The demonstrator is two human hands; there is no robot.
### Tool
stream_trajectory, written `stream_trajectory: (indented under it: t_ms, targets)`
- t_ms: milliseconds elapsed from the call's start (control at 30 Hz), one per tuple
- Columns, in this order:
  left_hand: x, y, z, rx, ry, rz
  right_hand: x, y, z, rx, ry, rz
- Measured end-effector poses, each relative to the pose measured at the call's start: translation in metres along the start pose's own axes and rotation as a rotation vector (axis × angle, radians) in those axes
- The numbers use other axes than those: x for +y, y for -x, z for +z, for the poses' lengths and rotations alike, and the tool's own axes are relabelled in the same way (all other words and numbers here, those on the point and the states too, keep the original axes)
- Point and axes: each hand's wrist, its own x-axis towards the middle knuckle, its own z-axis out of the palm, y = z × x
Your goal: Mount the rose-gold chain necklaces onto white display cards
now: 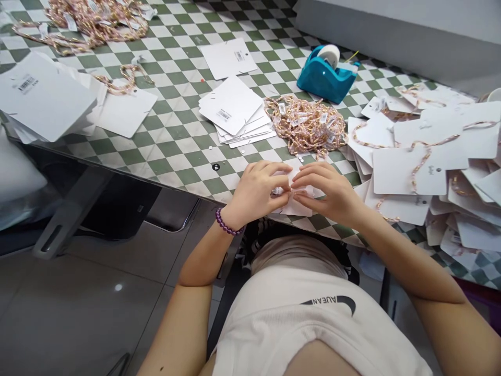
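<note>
At the table's near edge a white card (299, 210) lies under my two hands. My left hand (263, 189), with a purple bead bracelet (226, 223) at its wrist, has its thumb and fingers closed together over the card. Opposite it, my right hand (327, 189) is bent in a pinch, its fingertips almost meeting those of the left. What they pinch is hidden by the fingers; a small pale tag shows beside the left thumb. Just beyond the hands lies a heap of pink and gold beaded strands (309, 125) with little white tags.
A stack of white cards (235, 107) sits left of the heap, a teal tape dispenser (327, 78) behind it. Carded beaded strands (409, 169) pile up on the right. More cards (47, 99) and another strand heap (99, 21) are at left on the checkered tablecloth (172, 120).
</note>
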Motion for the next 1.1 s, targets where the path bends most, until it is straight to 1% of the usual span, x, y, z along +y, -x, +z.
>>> stream_trajectory:
  t_ms: [67, 100, 233, 300, 400, 500, 567, 633, 700, 767, 833, 933, 1100]
  targets:
    - [0.001, 0.000, 0.000, -0.007, 0.000, -0.008, 0.001, -0.001, -0.001, 0.041, -0.042, -0.030]
    - [0.001, 0.000, 0.000, -0.007, -0.001, -0.013, 0.000, 0.000, -0.002, 0.043, -0.068, -0.049]
    - [0.001, -0.001, 0.001, 0.013, -0.015, -0.017, -0.004, 0.007, -0.004, -0.007, -0.128, -0.134]
    - [0.001, 0.000, 0.002, 0.021, -0.021, -0.008, -0.005, 0.013, -0.003, 0.006, -0.121, -0.151]
    - [0.002, 0.000, 0.002, 0.010, -0.032, -0.010, -0.009, 0.021, 0.001, 0.078, -0.141, -0.167]
    - [0.003, 0.000, 0.003, 0.010, -0.046, -0.019, -0.013, 0.025, 0.004, 0.210, -0.219, -0.185]
    - [0.003, 0.000, 0.003, 0.014, -0.053, -0.011, -0.014, 0.026, 0.006, 0.293, -0.306, -0.108]
    - [0.003, 0.000, 0.003, 0.016, -0.057, -0.006, -0.014, 0.027, 0.008, 0.317, -0.363, 0.043]
    - [0.002, 0.000, 0.002, 0.016, -0.056, -0.011, -0.013, 0.026, 0.010, 0.278, -0.347, 0.192]
    - [0.002, 0.000, 0.002, 0.017, -0.054, -0.018, -0.015, 0.024, 0.011, 0.222, -0.291, 0.283]
    - [0.002, 0.000, 0.002, 0.013, -0.048, -0.016, -0.019, 0.020, 0.009, 0.199, -0.264, 0.322]
    - [0.002, 0.000, 0.002, 0.015, -0.042, -0.009, -0.025, 0.017, 0.002, 0.171, -0.297, 0.351]
    - [0.002, 0.000, 0.003, 0.012, -0.034, -0.012, -0.024, 0.016, -0.006, 0.039, -0.287, 0.403]
